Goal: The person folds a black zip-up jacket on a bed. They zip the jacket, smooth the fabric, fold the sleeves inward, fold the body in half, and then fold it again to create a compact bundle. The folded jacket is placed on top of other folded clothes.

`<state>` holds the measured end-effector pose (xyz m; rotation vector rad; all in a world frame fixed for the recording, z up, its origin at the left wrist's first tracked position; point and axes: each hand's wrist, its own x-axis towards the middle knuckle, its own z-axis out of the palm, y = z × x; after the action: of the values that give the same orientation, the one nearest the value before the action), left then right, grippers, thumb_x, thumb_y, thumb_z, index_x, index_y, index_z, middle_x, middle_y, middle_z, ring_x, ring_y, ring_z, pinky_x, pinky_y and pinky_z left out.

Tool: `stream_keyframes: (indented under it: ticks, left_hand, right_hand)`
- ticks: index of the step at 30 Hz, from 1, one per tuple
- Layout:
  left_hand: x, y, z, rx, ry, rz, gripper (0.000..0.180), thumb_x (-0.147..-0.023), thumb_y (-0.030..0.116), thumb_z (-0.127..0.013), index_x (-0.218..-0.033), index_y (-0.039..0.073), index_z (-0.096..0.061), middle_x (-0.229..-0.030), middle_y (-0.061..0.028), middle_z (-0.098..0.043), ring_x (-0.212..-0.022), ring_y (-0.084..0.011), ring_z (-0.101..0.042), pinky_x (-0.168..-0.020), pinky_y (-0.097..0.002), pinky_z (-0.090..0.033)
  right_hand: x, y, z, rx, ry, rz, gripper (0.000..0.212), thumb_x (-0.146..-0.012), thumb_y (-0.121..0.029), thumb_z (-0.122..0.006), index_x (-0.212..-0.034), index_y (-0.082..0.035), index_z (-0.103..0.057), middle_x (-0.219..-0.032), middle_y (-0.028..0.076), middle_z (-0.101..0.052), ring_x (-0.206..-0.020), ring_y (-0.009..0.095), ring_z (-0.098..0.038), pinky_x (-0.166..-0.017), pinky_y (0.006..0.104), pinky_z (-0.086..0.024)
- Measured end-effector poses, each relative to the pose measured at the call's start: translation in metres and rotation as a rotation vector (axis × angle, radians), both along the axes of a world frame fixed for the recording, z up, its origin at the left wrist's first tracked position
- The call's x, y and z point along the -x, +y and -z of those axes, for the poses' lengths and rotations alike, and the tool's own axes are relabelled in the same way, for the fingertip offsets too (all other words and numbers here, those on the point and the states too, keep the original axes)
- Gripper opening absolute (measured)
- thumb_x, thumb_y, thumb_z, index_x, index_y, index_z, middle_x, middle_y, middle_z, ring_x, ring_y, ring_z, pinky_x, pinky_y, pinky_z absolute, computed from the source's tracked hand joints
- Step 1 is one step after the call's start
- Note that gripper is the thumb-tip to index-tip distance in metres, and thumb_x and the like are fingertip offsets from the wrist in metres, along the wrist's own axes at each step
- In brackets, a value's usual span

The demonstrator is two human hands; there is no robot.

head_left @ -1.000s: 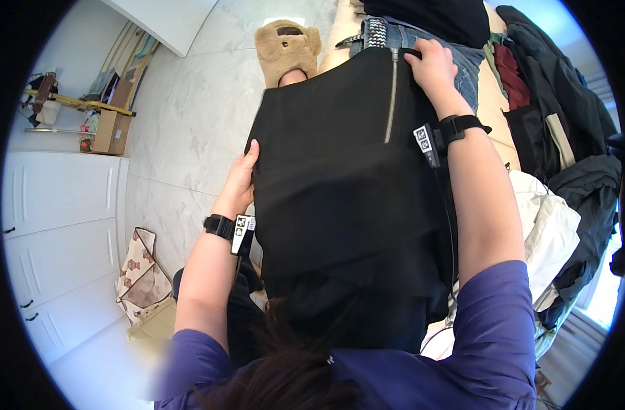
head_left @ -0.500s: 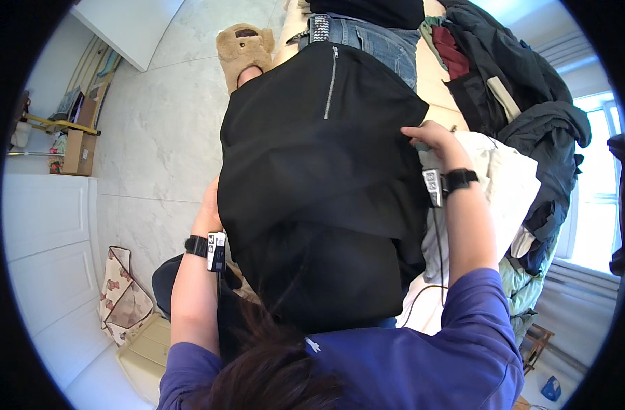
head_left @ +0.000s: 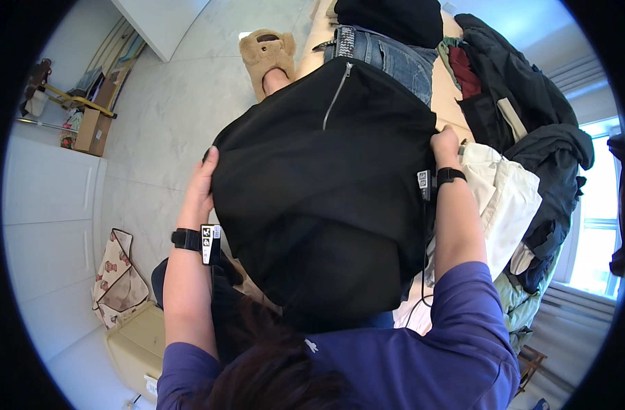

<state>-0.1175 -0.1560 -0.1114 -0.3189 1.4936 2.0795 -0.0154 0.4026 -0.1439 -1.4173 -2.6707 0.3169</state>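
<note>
A black skirt with a silver zip running down from its far edge lies spread over my lap and part of the bed. My left hand is closed on its left edge, the thumb on top and the other fingers hidden beneath the cloth. On the opposite side, my right hand is closed round the right edge, with its fingertips hidden. Just beyond the skirt lie blue jeans with a black-and-white patterned belt.
White clothing sits right of my right forearm, beside a heap of dark jackets on the bed. A foot in a brown plush slipper rests on the tiled floor. White cabinets stand on the left.
My left hand has come up from beside the skirt and now grips its edge further away. The right hand's fingers, partly spread before, have closed on the right edge. The skirt is spread wider.
</note>
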Motion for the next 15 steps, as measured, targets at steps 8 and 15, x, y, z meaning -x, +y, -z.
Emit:
stream_keyframes:
  ticks: [8,15]
  left_hand:
    - [-0.035,-0.007,0.017,-0.142,-0.212,0.057,0.047,-0.100,0.038,-0.048,-0.129,0.001,-0.053,-0.125,-0.0114,-0.061,-0.112,-0.0230,-0.060,-0.097,-0.0362,-0.048]
    - [-0.068,0.009,0.024,-0.472,-0.332,0.029,0.049,-0.098,0.034,-0.053,-0.133,0.001,-0.049,-0.132,-0.0139,-0.056,-0.116,-0.0247,-0.057,-0.101,-0.0368,-0.046]
  right_hand:
    - [-0.018,-0.075,-0.028,0.354,0.234,-0.374,0.052,-0.081,-0.032,-0.072,-0.110,0.005,-0.052,-0.102,0.025,-0.065,-0.101,0.043,-0.061,-0.088,0.0448,-0.049]
    - [-0.122,-0.134,-0.018,0.157,0.032,-0.204,0.066,-0.079,-0.040,-0.072,-0.115,0.012,-0.052,-0.110,0.034,-0.060,-0.103,0.046,-0.060,-0.089,0.0454,-0.049]
